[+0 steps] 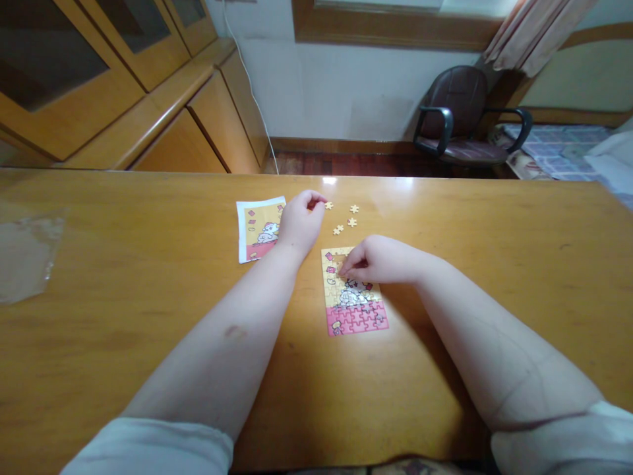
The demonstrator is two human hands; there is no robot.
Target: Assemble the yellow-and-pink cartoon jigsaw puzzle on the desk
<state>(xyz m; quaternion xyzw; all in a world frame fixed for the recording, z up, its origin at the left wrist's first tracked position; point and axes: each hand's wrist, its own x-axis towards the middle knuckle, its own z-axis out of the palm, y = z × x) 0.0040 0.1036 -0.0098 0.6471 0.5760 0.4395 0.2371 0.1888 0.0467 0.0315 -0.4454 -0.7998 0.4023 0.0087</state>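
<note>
A small jigsaw puzzle (356,318), yellow above and pink below with a white cartoon animal, lies mostly assembled on the table. Brown table shows through a gap near its top. My right hand (373,259) reaches over the upper part, thumb and fingers pinched together on the surface; whatever is between them is hidden. Farther forward, my left hand (302,221) has its fingers curled, the tips right beside a loose puzzle piece (329,206). More loose pieces lie nearby, among them one puzzle piece (354,209) farther right. Partly behind my left hand is a printed reference picture (262,231).
The wooden table (148,251) spans the view. A clear plastic bag (30,254) lies at its left. Beyond the far edge stand wooden cabinets (217,119) on the left, an office chair (459,119) and a bed (564,152) on the right.
</note>
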